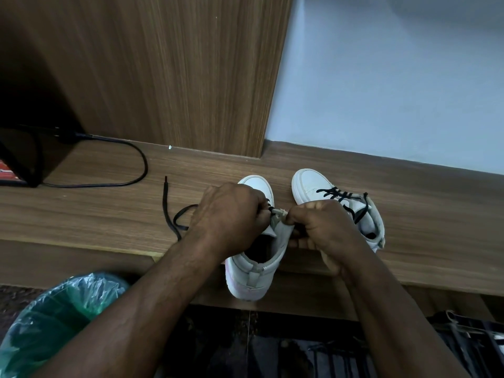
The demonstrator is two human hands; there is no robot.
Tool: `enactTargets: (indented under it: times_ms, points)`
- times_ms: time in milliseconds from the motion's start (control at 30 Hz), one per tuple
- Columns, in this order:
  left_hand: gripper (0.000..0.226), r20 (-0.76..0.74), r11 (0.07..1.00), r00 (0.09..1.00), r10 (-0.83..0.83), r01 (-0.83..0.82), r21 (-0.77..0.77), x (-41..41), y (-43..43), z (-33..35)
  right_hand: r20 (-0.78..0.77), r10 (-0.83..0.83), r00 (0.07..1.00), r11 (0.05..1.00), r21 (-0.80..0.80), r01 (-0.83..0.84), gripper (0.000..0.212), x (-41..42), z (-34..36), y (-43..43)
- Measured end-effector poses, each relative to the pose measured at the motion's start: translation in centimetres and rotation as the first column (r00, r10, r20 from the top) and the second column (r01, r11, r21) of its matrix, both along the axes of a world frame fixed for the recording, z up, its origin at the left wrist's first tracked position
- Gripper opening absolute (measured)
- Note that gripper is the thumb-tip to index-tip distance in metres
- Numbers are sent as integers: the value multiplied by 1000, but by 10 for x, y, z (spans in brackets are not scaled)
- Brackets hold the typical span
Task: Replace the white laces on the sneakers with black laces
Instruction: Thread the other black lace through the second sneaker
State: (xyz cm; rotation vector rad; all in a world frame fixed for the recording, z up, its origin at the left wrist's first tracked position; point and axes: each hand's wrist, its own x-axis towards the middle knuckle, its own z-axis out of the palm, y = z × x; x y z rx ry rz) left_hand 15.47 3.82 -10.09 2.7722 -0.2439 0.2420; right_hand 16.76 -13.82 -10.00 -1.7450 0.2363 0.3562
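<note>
Black lace [169, 211] — left hand [229, 214], right hand [324, 227] at eyelets of near sneaker [253, 279]

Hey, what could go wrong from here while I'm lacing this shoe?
The near sneaker has its heel hanging over the table edge, so a hard tug could tip it off. The loose lace trails left across the table, and pulling unevenly may leave mismatched ends.

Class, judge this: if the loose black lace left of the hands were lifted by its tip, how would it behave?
Probably floppy: the black lace lies in loose curves on the wooden ledge. Likely very light, being thin. It probably would not pull free: its far end runs under the left hand at the sneaker.
</note>
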Motion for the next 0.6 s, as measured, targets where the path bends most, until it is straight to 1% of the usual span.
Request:
enactTargets:
  times_ms: [133, 200, 300, 467, 533, 600]
  points:
    - [19, 4, 995, 998, 70, -70, -78, 3, 6, 0, -22, 22, 1000, 1000, 11, -22, 6, 1, 0, -3]
    - [16, -5, 985, 995, 102, -101, -143, 5, 9, 0, -31, 22, 999, 999, 31, -21, 6, 1, 0, -4]
    - [14, -16, 976, 996, 91, -93, -198, 5, 11, -2, -45, 23, 999, 998, 58, -21, 6, 1, -1, -5]
    - [16, 5, 985, 1000, 7, -6, -171, 2, 5, -4, -54, 25, 998, 996, 85, -20, 13, 1, -1, -5]
    - [18, -3, 986, 1000, -20, 19, -165, 2, 3, -6, -54, 22, 998, 995, 96, -17, 18, 1, -1, -6]
    - [19, -6, 986, 999, -32, 31, -164, 1, 0, -8, -58, 28, 998, 994, 103, -22, 19, 1, -2, -7]
